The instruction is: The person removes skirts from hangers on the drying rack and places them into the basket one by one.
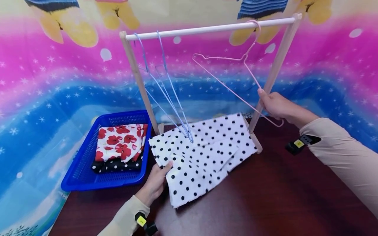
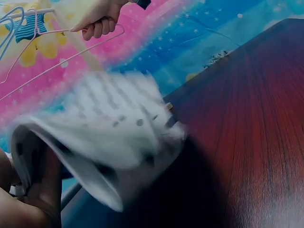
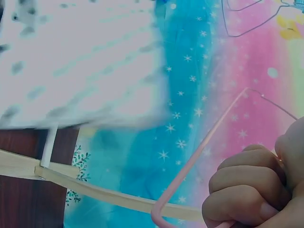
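Note:
In the head view my left hand [image 1: 156,180] pinches the left edge of a white cloth with black dots [image 1: 203,157], thumb on top. The cloth spreads out above the table and is blurred in both wrist views. My right hand [image 1: 273,103] grips a pink hanger [image 1: 227,88] by its right shoulder; curled fingers [image 3: 242,175] show in the right wrist view. The hanger's hook lies over the white rail [image 1: 206,29], and its frame is tilted. Two blue hangers [image 1: 168,88] hang at the rail's left end, their lower ends in front of the cloth.
A blue basket [image 1: 103,186] at the left holds a folded red-flowered cloth [image 1: 121,141] on a black dotted one [image 1: 118,165]. Wooden posts [image 1: 137,72] carry the rail. Behind stands a printed backdrop [image 1: 73,75]; the dark wooden table [image 1: 280,190] lies below.

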`<state>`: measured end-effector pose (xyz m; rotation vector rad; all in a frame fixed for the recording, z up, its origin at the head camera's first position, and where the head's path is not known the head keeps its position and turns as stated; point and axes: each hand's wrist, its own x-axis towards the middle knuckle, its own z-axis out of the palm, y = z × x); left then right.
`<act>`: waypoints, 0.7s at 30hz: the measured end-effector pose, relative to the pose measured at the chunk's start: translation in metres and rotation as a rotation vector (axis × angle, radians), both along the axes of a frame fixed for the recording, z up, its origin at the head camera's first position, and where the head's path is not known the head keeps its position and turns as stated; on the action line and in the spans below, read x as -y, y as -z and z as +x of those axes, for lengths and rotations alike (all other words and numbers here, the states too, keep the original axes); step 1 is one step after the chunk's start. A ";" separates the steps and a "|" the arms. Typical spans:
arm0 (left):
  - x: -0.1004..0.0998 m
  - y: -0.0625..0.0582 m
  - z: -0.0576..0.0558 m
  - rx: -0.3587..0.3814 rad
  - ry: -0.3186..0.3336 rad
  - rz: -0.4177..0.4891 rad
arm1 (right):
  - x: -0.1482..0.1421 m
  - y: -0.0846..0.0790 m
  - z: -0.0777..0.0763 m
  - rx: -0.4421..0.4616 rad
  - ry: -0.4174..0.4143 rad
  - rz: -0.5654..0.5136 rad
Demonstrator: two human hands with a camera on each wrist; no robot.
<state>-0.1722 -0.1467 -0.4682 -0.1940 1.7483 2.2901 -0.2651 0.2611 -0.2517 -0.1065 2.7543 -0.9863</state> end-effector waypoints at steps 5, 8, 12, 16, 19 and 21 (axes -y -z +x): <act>0.004 -0.001 0.002 0.010 0.009 -0.020 | 0.003 -0.001 0.000 -0.025 0.001 0.010; 0.006 -0.004 0.002 0.012 0.002 -0.030 | 0.004 -0.001 0.000 -0.026 0.001 0.009; 0.010 -0.009 0.003 0.020 -0.009 -0.045 | 0.005 -0.001 0.001 -0.016 0.005 0.004; 0.014 -0.013 0.005 0.023 -0.004 -0.049 | 0.006 -0.001 0.001 -0.009 0.006 -0.005; 0.015 -0.015 0.006 0.024 0.005 -0.047 | 0.008 0.000 0.002 -0.005 0.004 -0.019; 0.015 -0.017 0.007 0.027 0.012 -0.047 | 0.009 0.000 0.002 -0.002 0.005 -0.027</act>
